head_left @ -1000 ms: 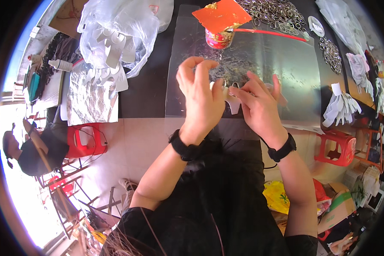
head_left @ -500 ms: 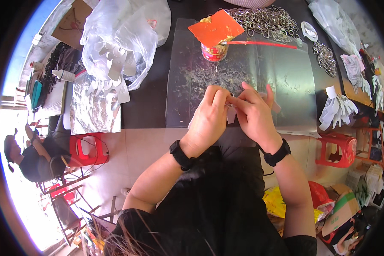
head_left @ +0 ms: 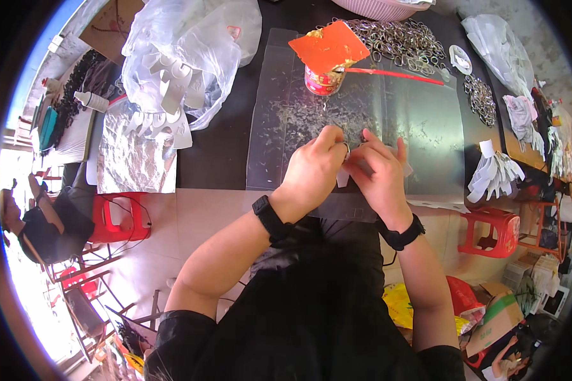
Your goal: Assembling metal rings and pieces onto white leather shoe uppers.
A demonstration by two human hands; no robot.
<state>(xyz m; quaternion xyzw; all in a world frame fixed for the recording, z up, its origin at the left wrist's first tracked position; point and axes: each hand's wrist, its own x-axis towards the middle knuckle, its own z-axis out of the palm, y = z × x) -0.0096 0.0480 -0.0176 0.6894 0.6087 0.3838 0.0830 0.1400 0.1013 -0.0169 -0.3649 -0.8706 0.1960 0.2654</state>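
Over the near edge of the work mat, my left hand (head_left: pixel 318 166) is closed in a pinch, with a small metal ring (head_left: pixel 347 151) showing at its fingertips. My right hand (head_left: pixel 379 174) faces it, nearly touching, its thumb and forefinger pinching a white strip (head_left: pixel 342 179) that hangs between the hands; its other fingers are raised. A pale end of a strip (head_left: pixel 408 169) shows beyond my right hand. How ring and strip meet is hidden by my fingers. Beyond the hands stands a red can (head_left: pixel 323 82) with a glue-smeared orange card (head_left: pixel 330 47) on top.
A clear sheet (head_left: pixel 264 140) with dried residue covers the dark table. A red stick (head_left: pixel 400 75) lies beside the can, before a heap of metal rings (head_left: pixel 403 41). White strips (head_left: pixel 489 171) hang at the right edge; a plastic bag (head_left: pixel 216 70) of white pieces stands left. Red stools (head_left: pixel 492 232) flank the table.
The view has shifted slightly. My hands stay close together at the same spot, fingertips a little farther apart, and the metal ring now shows at my left fingertips.
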